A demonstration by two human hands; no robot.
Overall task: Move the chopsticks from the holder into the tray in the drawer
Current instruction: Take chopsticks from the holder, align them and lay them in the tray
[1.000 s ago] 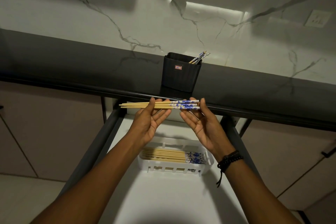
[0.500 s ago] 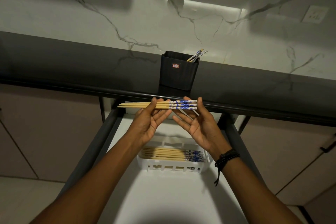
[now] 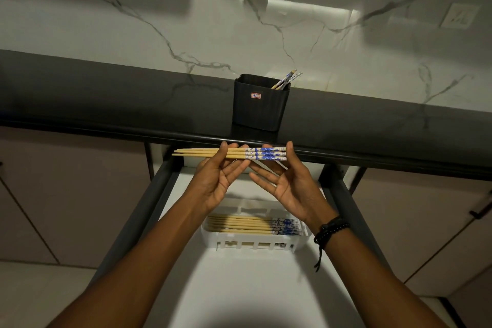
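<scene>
The chopstick bundle (image 3: pixel 202 154) lies level with its long axis running 9 to 3 o'clock, bare tips at 9 and blue-patterned ends at 3. It sits just in front of the counter (image 3: pixel 106 98) edge, above the open drawer (image 3: pixel 239 287). Both palms face up with fingers mostly straight. The left hand (image 3: pixel 217 178) pinches the bundle near its middle between thumb and fingertips, and the right hand (image 3: pixel 288 185) pinches the patterned end likewise. The white tray (image 3: pixel 255 243) lies at 6 o'clock from the hands. The stored chopsticks (image 3: pixel 239 225) in it share that axis, so the bundle likely needs lowering, not turning. The remaining chopsticks (image 3: pixel 286 80) stand in the black holder (image 3: pixel 259 106) at 12 o'clock.
</scene>
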